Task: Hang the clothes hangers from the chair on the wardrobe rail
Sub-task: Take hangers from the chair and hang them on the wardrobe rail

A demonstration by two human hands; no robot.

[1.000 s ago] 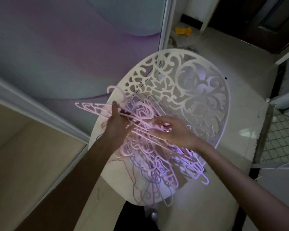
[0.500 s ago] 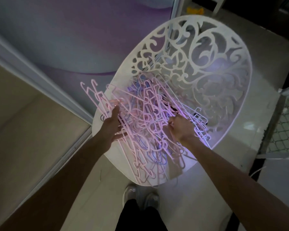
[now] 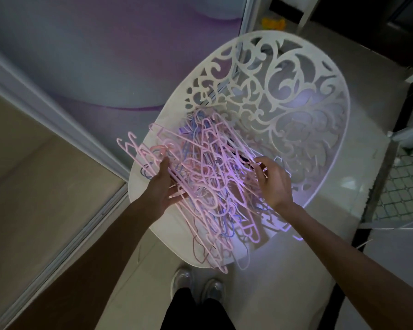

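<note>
Dozens of tangled pink and blue plastic hangers (image 3: 208, 186) still on white ornate chair (image 3: 296, 96), none hung; left hand (image 3: 163, 186) grips several, right hand (image 3: 273, 179) open.

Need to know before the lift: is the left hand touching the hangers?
Touching. The head view shows the left hand at the pile's left edge, thumb lying over pink hangers and fingers beneath them.
</note>
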